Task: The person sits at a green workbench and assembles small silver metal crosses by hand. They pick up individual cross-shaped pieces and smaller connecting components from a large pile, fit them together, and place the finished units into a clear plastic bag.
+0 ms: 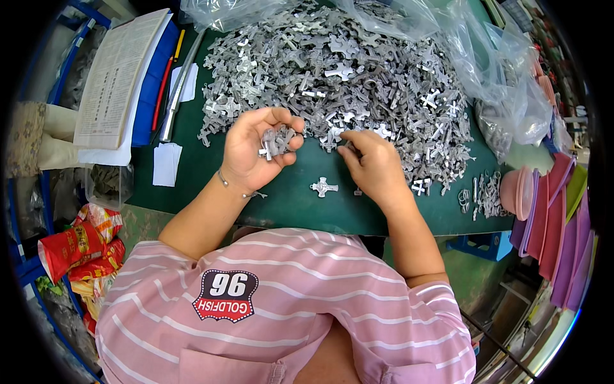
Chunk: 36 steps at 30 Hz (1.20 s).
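Note:
A wide heap of small silver-grey metal cross pendants (358, 61) covers the far part of the green table. My left hand (256, 144) is cupped palm up left of the heap's near edge, its fingers curled round several cross pendants (277, 141). At the near edge of the heap, my right hand (374, 160) has its thumb and index finger drawn together; whatever lies between the tips is too small to make out. One cross pendant (324, 187) lies alone on the table between my hands, and a small metal piece (358, 191) sits below my right hand.
Clear plastic bags (505, 83) drape over the heap's far and right sides. Small metal parts (489, 195) lie at the right, beside stacked coloured plastic trays (556, 217). To the left are papers (118, 83) on a blue bin (157, 80), pens, a metal ruler (176, 105) and white cards (167, 164).

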### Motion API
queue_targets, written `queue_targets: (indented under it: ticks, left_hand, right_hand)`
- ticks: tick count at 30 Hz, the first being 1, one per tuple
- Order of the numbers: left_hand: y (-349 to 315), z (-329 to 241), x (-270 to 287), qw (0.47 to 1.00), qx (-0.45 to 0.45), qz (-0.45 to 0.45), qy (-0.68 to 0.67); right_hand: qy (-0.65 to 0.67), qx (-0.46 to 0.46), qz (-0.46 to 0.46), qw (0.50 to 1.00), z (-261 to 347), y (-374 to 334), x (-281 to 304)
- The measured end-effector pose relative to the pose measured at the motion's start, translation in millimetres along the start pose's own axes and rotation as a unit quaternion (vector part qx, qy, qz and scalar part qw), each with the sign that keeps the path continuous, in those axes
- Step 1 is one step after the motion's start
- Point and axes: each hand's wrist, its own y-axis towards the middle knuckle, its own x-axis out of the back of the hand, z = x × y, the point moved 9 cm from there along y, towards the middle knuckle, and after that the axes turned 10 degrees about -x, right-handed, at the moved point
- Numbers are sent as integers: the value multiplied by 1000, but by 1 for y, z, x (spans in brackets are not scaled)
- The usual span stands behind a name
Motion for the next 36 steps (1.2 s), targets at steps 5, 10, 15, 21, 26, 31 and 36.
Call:
queue_targets:
  ticks: [5, 10, 15, 21, 26, 31, 36]
  left_hand:
    - [14, -10, -37, 702, -227, 4, 675]
    - [23, 3, -59, 499, -238, 61, 831]
    - [18, -4, -62, 504, -249, 75, 824]
    - [17, 0, -62, 488, -246, 76, 834]
    - [15, -2, -66, 473, -280, 83, 831]
    - [16, 4, -70, 476, -240, 126, 837]
    - [13, 0, -59, 553, -234, 89, 795]
  right_hand:
    - [-70, -29, -9, 997, -1, -8, -13]
    - [-17, -23, 31, 999, -6, -5, -11]
    - [332, -156, 151, 918, -36, -14, -15]
    - [745, -102, 223, 620, -35, -23, -10]
    - [522, -198, 187, 808, -40, -18, -17]
    - [275, -198, 92, 936, -49, -12, -10]
    - [158, -79, 22, 984, -30, -9, 14]
